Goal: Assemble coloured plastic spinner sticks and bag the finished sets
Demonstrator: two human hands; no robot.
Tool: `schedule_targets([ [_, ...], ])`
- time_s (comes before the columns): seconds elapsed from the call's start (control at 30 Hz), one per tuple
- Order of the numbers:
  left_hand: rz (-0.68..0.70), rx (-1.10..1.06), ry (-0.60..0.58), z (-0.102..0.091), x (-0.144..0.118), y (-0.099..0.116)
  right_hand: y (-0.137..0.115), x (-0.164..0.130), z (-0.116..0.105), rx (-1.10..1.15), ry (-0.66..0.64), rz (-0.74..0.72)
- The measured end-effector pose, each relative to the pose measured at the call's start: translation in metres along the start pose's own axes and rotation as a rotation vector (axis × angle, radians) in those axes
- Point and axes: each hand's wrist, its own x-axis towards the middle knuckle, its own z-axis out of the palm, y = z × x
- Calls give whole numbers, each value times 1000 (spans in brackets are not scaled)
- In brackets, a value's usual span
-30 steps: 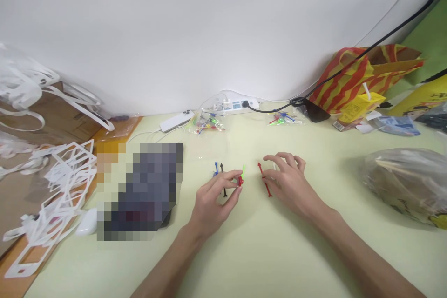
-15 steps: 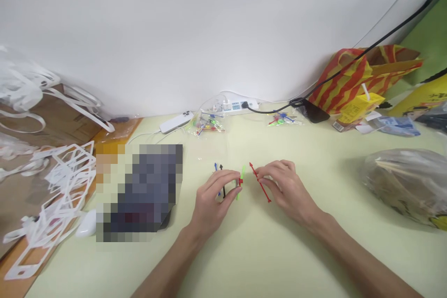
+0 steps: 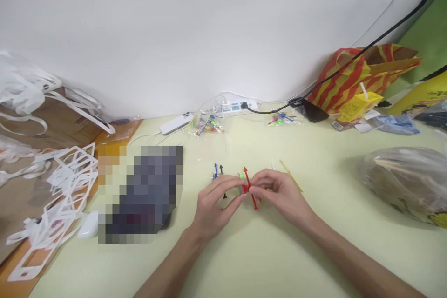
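Between both hands, the red arrow stick (image 3: 249, 188) is pinched: right hand (image 3: 279, 194) grips it, left hand (image 3: 214, 202) pinches the joined green piece (image 3: 241, 177).

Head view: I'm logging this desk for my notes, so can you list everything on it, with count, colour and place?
Red arrow stick: one, red, pinched between both hands at mid desk.
Green stick: one, light green, in the left fingers beside the red one.
Blue and black sticks: two, standing behind the left hand.
Yellow stick: one, lying beyond the right hand.
Bags of sticks: two, clear with mixed colours, by the wall.
Power strip: one, white, by the wall.
Phone: one, white, charging.
Striped bag: one, red and yellow, far right.
Plastic bag: one, clear, right edge.
White frames: a pile, left.
Left hand: closed on the sticks.
Right hand: pinching the red stick.
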Motion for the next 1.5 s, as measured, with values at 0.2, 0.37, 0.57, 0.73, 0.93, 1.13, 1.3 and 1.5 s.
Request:
schedule_targets([
  [0.2,29,-19,-4,1,0,-3,4,2,-2,161,2,44],
  [0.37,64,-55,-11,2,-1,-2,5,1,-2,187,-75,56],
  [0.57,32,-86,6,1,0,1,7,1,-2,248,-132,55],
  [0.73,23,-117,15,2,0,4,9,-1,0,330,-164,103],
  [0.93,-5,-196,46,5,-4,9,10,-8,10,405,-200,170],
  [1.13,-80,-156,37,5,-1,5,3,-6,7,277,-137,167],
  [1.3,-52,50,27,1,10,-1,-29,-7,-23,-73,339,-123],
  [1.5,44,346,-310,7,28,-17,-40,-4,-60,-462,441,-329],
])
